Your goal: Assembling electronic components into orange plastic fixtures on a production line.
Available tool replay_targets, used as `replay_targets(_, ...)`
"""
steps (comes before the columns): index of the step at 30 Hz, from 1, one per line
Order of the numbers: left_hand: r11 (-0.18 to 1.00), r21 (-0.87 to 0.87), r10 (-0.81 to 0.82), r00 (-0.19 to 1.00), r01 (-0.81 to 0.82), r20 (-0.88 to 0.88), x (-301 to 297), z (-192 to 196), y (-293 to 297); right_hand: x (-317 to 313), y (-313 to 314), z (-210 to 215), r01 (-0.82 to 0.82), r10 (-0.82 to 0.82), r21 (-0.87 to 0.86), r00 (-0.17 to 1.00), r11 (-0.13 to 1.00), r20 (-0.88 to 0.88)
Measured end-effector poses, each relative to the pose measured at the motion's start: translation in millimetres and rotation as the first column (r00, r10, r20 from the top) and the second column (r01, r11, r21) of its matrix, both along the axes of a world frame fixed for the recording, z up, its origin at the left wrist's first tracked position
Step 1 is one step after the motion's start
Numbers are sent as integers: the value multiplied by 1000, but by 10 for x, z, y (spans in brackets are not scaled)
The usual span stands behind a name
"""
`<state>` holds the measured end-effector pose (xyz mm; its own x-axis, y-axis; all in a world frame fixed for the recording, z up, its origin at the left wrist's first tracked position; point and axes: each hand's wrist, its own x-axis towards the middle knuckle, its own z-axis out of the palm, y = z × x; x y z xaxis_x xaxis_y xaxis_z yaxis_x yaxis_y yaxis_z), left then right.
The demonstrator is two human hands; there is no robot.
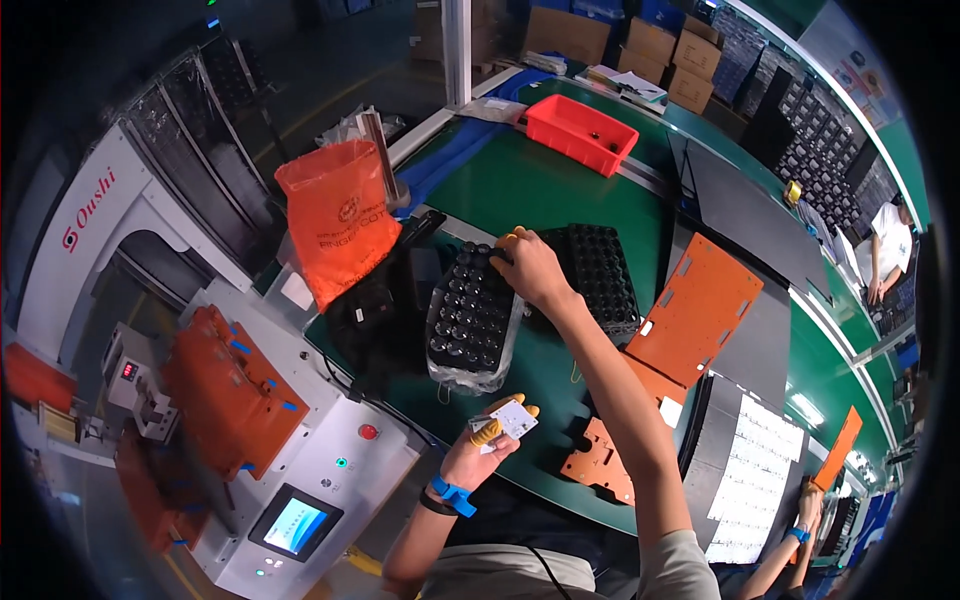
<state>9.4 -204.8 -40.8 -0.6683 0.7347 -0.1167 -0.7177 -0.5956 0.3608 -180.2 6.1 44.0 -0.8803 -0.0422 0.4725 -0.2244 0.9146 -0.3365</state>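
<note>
My right hand (530, 268) reaches out over the green table and its fingertips touch the top edge of a black tray of small round parts (470, 315), which is wrapped in clear plastic. A second black tray with empty cells (600, 275) lies just to the right of it. Close to my body, my left hand (485, 445) holds a small white rectangular board (515, 418) between thumb and fingers. The fingertips wear yellow finger cots, and a blue strap circles the left wrist.
An orange plastic bag (335, 220) stands at the left, beside a white machine with a screen (295, 525). Orange fixture plates (695, 310) and a panel of white boards (750, 475) lie to the right. A red bin (580, 132) sits farther back. Another person's hands (805, 510) work at lower right.
</note>
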Motion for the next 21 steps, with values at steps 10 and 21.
replay_targets(10, 914, -218, 270, 915, -341, -300, -39, 433, -42, 1336, -288, 459, -183, 304, -800, 953, 572, -1)
replay_targets(21, 756, -232, 332, 664, -612, -670, 213, 799, 16, 2438, -225, 597, -289, 412, -650, 911, 703, 40)
